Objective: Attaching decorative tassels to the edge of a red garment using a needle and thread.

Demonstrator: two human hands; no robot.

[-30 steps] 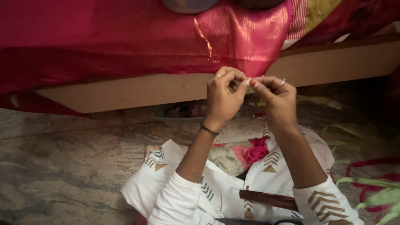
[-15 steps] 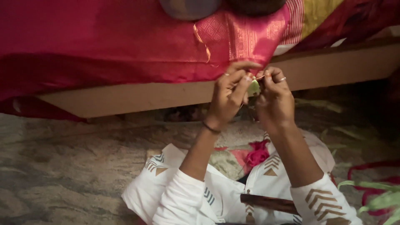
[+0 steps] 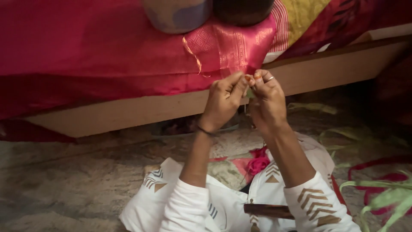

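Note:
My left hand (image 3: 223, 101) and my right hand (image 3: 267, 101) are raised together, fingertips pinched on a small green piece (image 3: 249, 92) between them, just below the edge of a pink cloth with gold pattern (image 3: 234, 47). A thin thread seems to run down from the fingers, too fine to follow. A ring sits on my right hand and a dark band on my left wrist. Both sleeves are white with gold chevrons.
The pink cloth drapes over a wooden bed frame (image 3: 128, 111). A rounded grey object (image 3: 176, 15) rests on top of it. Pink flowers (image 3: 257, 163) lie on my lap. Green leaf strips (image 3: 386, 193) lie on the floor at right. A dark stick (image 3: 268, 210) lies near my knees.
Both hands have moved slightly up toward the cloth edge and stay pinched together; the view has shifted a little.

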